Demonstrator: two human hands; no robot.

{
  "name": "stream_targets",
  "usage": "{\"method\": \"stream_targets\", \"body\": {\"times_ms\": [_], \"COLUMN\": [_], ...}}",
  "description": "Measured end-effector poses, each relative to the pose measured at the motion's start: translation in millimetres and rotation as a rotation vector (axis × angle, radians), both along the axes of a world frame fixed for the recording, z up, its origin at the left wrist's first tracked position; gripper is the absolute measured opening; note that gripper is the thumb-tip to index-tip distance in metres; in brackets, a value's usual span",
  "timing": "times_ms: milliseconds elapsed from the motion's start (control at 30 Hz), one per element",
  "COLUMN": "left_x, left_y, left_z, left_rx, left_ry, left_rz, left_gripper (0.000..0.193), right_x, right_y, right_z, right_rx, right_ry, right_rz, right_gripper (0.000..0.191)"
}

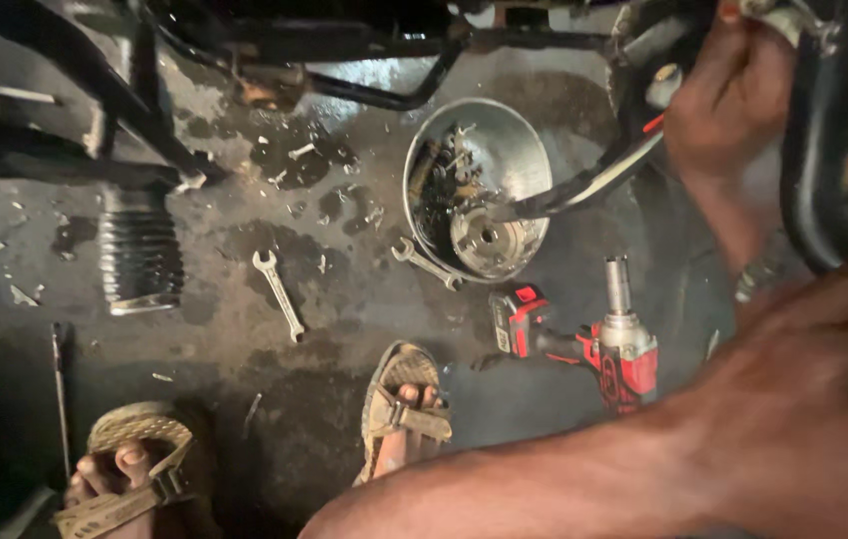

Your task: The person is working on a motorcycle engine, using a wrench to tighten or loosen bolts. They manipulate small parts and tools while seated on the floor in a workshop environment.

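At the bottom of the frame, two sandalled feet (399, 414) stand on a stained concrete floor, with a bare forearm crossing the lower right. Mid-frame lie a red cordless impact wrench (598, 339), two spanners (277, 292) and a metal bowl of parts (477, 185). Upper right, one hand (733, 95) — which one I cannot tell — is closed around a dark curved lever (583, 185) on a motorcycle frame.

Dark concrete floor (244, 329), oil-stained and wet in patches, littered with small scraps and bits of debris; harsh light falls on the middle, edges sink into shadow; black metal frame tubes (64, 100) cross the top
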State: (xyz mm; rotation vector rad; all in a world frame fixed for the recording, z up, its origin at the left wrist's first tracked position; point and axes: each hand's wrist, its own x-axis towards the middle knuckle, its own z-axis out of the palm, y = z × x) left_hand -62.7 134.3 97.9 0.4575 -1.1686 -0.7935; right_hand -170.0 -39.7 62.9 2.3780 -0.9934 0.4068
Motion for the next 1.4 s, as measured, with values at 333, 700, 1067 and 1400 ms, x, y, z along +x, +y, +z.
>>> {"method": "stream_targets", "body": {"times_ms": [333,700,1067,1400], "left_x": [-5.3,-5.8,-9.6,-8.8], "left_y": [8.4,8.3,7.9,11.0], "left_z": [2.9,6.3,3.7,4.0], "left_rx": [-0.001,0.055,0.099,0.092], "left_ry": [0.058,0.008,-0.021,-0.006], "left_rz": [-0.004,-0.058,-0.083,-0.087], "left_gripper": [0.023,0.027,0.029,0.030], "right_x": [-0.3,13.9,-10.5,29.0], "right_y": [-4.8,12.2,-25.1,12.3], "right_z": [-10.0,9.1,-33.0,2.7], "right_rx": [0.011,0.030,-0.008,-0.054], "right_ry": [-0.100,0.043,-0.418,-0.042], "right_rz": [0.015,0.057,-0.008,0.006], "right_gripper": [0.018,0.021,0.016,0.016]}}
